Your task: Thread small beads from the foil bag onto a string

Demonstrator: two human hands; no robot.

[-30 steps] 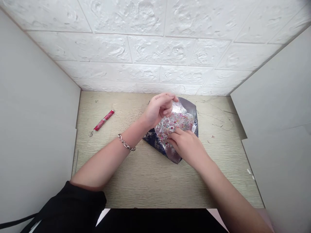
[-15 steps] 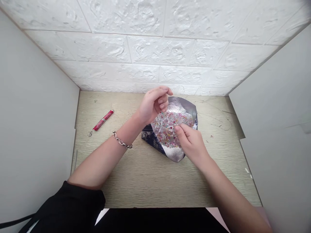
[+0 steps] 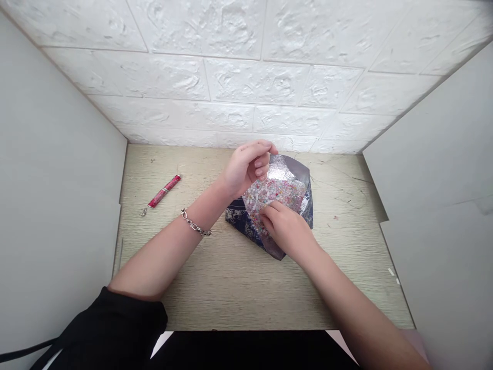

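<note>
A heap of small pink, white and multicoloured beads lies in a low, silver-lined pouch with a dark blue patterned outside. Down in the beads are the fingertips of my right hand, thumb and fingers closed together; what is between them, if anything, is hidden. My left hand hovers over the pouch's far left side, palm turned inward. Its fingers are curled and its thumb and forefinger lie close together; anything thin between them is too small to make out.
A red stick-like item with a metal clasp at its end lies to the left on the wooden tabletop. Fine threads lie to the right. White brick wall behind, grey panels on both sides.
My right hand has moved left and lowered its fingertips into the beads. The pouch's near corner has shifted slightly. My left hand has barely moved.
</note>
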